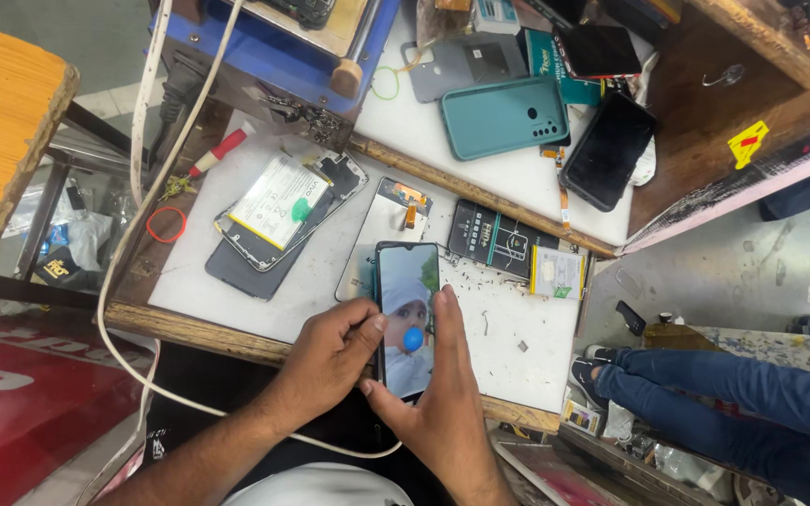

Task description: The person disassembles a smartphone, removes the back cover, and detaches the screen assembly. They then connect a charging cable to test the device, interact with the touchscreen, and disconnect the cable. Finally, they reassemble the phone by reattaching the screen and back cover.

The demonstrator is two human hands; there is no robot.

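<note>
Black smartphone [407, 319], screen lit, sits gripped between both hands above the white tabletop [330, 281]: left hand [330, 361] clasps its edge, right hand [442, 412] cradles it, thumb steadying. Opened phone [283, 211] and teal case [503, 117] lie beyond.

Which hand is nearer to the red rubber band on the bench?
Left. The left hand is right of the red rubber band; the right hand lies farther right.

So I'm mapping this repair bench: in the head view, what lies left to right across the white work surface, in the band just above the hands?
Red rubber band → opened phone with its battery showing → loose display panel → black battery pack → small white and yellow box.
</note>
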